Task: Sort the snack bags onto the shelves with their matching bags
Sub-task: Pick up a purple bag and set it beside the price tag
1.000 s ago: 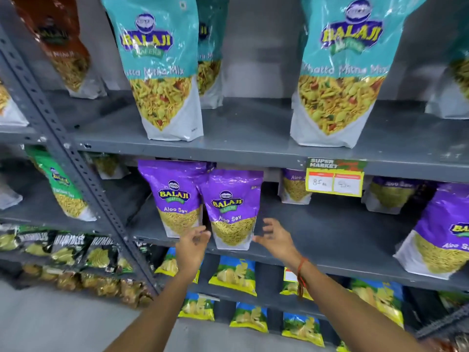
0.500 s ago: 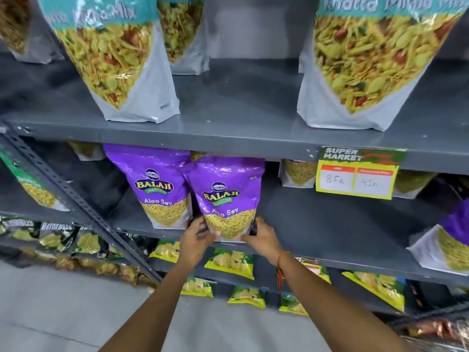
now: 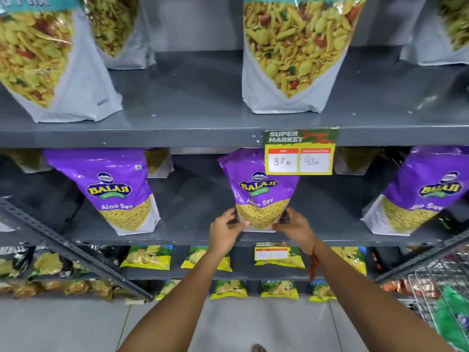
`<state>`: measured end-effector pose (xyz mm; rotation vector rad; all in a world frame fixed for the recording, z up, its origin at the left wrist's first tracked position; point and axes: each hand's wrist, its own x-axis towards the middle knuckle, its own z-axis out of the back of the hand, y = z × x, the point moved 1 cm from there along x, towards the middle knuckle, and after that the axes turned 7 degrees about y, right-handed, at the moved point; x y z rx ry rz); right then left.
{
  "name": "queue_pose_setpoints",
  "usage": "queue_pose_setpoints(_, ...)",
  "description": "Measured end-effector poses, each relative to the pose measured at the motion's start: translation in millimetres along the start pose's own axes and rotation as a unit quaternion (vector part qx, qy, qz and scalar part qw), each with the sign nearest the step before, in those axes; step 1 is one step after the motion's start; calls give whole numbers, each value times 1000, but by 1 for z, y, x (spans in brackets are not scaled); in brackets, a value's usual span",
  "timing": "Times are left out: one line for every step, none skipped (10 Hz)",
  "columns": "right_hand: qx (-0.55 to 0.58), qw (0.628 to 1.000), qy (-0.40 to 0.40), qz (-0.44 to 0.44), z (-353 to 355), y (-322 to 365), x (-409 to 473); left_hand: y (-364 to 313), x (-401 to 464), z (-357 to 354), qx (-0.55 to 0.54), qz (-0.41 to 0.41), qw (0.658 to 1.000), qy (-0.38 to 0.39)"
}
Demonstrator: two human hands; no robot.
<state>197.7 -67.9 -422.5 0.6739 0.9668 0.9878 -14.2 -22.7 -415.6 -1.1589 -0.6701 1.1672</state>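
Observation:
A purple Aloo Sev bag [image 3: 257,191] stands upright on the middle grey shelf [image 3: 193,236], just under the price tag. My left hand [image 3: 225,231] grips its lower left corner and my right hand [image 3: 294,228] grips its lower right corner. A second purple Aloo Sev bag [image 3: 114,189] stands to the left, well apart from the held one. A third purple bag [image 3: 418,196] leans at the right end of the same shelf.
Teal-and-white mix bags [image 3: 294,54] stand on the upper shelf [image 3: 177,133]. A yellow price tag [image 3: 300,152] hangs from that shelf's edge. Yellow chip packets [image 3: 147,257] fill the lower shelves. A wire basket [image 3: 436,288] is at the lower right. A diagonal metal brace [image 3: 63,245] crosses the left.
Both hands closed on the right purple bag, which stood against the left one, and slid it right along the shelf. A gap has opened between the two bags.

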Motion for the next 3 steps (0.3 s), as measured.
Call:
queue_pose_setpoints(-8,1000,-5,6,14,9,-9,-5,4,-12,6,5,1000,-9)
queue_pose_setpoints(-2,1000,2,13,17,7,-9,1,5,-13,17,4,1000,-10)
queue_pose_setpoints(18,1000,-2,14,13,-1,-5,3,5,-9,33,0,999,-25)
